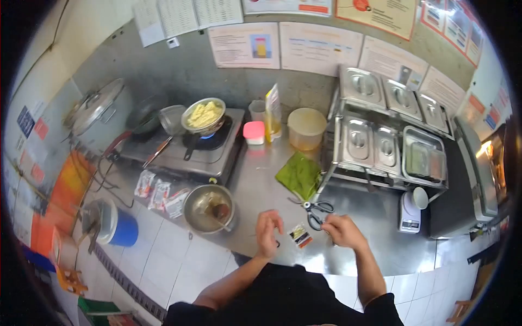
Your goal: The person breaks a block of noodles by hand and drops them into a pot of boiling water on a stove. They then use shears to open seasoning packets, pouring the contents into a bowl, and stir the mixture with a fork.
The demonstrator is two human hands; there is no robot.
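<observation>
Sachet is lying on the worktop between my hands, close to the front edge. My left hand is hovering curled beside it and my right hand is reaching the scissors; whether either is gripping, I cannot tell. A careless sweep could be knocking the sachet over the edge. Bare steel is lying open between the bowl and the scissors.

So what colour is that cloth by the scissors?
Green. The head view shows it best: the cloth lies just beyond the scissors.
</observation>
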